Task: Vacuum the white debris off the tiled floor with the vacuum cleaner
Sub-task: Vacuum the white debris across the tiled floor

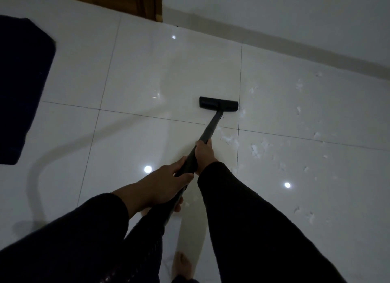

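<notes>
Currently the vacuum wand [207, 133] runs fwd and down from both hands to the floor head [218, 104], which sits flat on the tiled floor [147, 76] w/ its long edge across the line of travel. Flat seating is prob. what keeps suction at the tile; the two-hand hold gives steering leverage on the long tube.

Debris location: the white debris [255, 151] lies mostly to the right of the head and wand, scattered toward the wall [274, 12]. A few flakes sit just beside the head's right end; one cluster lies near the wand, close to the right hand. The tile ahead of and left of the head looks bare. Judgement: most pickup is not yet done; next pass likely calls for a swing to the right.

Hand pose:
- Right hand [203, 154]: fwd on the wand, fingers wrapped closed around it, arm extended, dark sleeve to the wrist.
- Left hand [166, 183]: rear grip, lower on the tube, fingers curled over the top, thumb side underneath.

A dark mat [23, 82] lies well apart at far left. One bare foot [182, 266] shows at bottom.
</notes>
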